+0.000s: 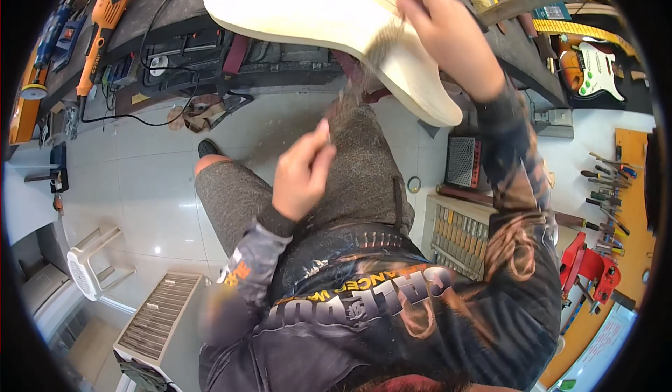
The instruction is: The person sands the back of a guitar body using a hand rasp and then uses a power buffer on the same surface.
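Note:
A pale wooden guitar body lies at the top of the head view, overhanging the dark bench. My left hand, below its curved edge, is closed on a long file-like tool, badly smeared by motion. The blurred tool slants up to the right across the edge, with specks of dust around it. My right hand is at its upper end over the wood, fingers curled around it; the exact grip is unclear.
An orange power tool and cord rest along the dark bench at left. A sunburst guitar is at right, near a tool rack and red vise. A white stool and slatted cabinets stand around my legs.

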Demonstrator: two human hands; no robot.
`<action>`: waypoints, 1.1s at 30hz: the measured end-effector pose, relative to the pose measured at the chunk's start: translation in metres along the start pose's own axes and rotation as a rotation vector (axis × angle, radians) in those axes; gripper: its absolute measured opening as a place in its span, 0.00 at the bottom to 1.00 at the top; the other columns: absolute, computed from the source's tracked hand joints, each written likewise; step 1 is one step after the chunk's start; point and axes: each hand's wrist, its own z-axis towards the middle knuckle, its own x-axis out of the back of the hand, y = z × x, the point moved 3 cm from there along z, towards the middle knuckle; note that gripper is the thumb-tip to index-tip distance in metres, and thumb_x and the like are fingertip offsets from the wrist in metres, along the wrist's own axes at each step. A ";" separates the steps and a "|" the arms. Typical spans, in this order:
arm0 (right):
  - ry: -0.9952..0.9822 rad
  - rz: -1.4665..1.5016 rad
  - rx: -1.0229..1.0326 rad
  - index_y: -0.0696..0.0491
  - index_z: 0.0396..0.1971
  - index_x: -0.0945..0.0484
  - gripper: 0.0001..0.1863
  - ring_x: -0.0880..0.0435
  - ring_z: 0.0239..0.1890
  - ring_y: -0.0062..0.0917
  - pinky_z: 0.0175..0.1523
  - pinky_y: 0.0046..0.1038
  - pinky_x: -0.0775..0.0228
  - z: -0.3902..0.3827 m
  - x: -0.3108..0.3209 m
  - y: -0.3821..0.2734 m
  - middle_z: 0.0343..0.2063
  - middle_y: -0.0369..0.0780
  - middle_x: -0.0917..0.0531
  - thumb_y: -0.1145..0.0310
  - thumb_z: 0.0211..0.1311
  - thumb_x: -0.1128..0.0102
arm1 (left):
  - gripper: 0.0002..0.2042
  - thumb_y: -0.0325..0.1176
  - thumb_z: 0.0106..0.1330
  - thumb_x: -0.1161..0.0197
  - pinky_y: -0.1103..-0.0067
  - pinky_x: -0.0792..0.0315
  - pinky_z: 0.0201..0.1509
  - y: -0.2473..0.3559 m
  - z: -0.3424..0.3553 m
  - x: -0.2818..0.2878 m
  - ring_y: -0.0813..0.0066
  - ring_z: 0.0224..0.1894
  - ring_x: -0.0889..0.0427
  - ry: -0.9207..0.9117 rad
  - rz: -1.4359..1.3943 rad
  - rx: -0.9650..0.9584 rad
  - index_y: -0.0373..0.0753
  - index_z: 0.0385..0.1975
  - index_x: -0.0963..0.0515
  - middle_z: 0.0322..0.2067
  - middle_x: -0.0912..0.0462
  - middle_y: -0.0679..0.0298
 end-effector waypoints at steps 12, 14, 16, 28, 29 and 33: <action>-0.086 -0.049 -0.020 0.58 0.43 0.22 0.11 0.14 0.42 0.55 0.48 0.48 0.22 -0.035 0.005 -0.016 0.35 0.54 0.14 0.65 0.79 0.38 | 0.21 0.23 0.72 0.28 0.69 0.16 0.47 -0.015 -0.039 0.000 0.54 0.38 0.09 -0.089 0.034 -0.003 0.32 0.64 0.17 0.39 0.11 0.50; -0.050 0.023 -0.047 0.58 0.42 0.23 0.10 0.15 0.43 0.55 0.49 0.48 0.23 -0.066 0.006 -0.025 0.35 0.53 0.15 0.66 0.78 0.37 | 0.21 0.23 0.72 0.28 0.68 0.17 0.46 -0.013 -0.061 0.001 0.53 0.38 0.09 -0.146 0.021 -0.039 0.32 0.64 0.17 0.38 0.12 0.50; 0.001 0.017 -0.025 0.58 0.43 0.22 0.10 0.15 0.43 0.55 0.49 0.48 0.23 -0.056 0.006 -0.024 0.36 0.53 0.15 0.66 0.79 0.39 | 0.20 0.22 0.72 0.28 0.69 0.17 0.43 -0.012 -0.051 -0.002 0.54 0.36 0.10 -0.093 0.021 -0.046 0.32 0.63 0.17 0.36 0.13 0.50; 0.027 0.015 -0.004 0.60 0.42 0.23 0.12 0.14 0.45 0.56 0.50 0.50 0.21 -0.025 -0.005 -0.013 0.39 0.54 0.13 0.65 0.80 0.38 | 0.21 0.23 0.73 0.28 0.69 0.19 0.40 -0.006 -0.027 0.000 0.57 0.31 0.16 0.011 0.076 -0.071 0.34 0.65 0.17 0.33 0.17 0.54; 0.076 0.008 0.005 0.60 0.43 0.23 0.12 0.13 0.45 0.56 0.50 0.50 0.21 0.003 -0.008 -0.002 0.40 0.55 0.13 0.65 0.80 0.39 | 0.20 0.23 0.74 0.29 0.69 0.19 0.40 -0.003 0.003 -0.001 0.57 0.31 0.16 0.056 0.086 -0.059 0.34 0.65 0.17 0.33 0.16 0.54; 0.105 -0.036 0.097 0.59 0.44 0.21 0.12 0.12 0.44 0.54 0.49 0.47 0.19 0.024 -0.013 0.004 0.40 0.52 0.12 0.64 0.81 0.40 | 0.21 0.23 0.74 0.29 0.69 0.19 0.39 -0.003 0.015 0.002 0.58 0.32 0.14 0.128 0.098 -0.105 0.34 0.66 0.18 0.35 0.15 0.53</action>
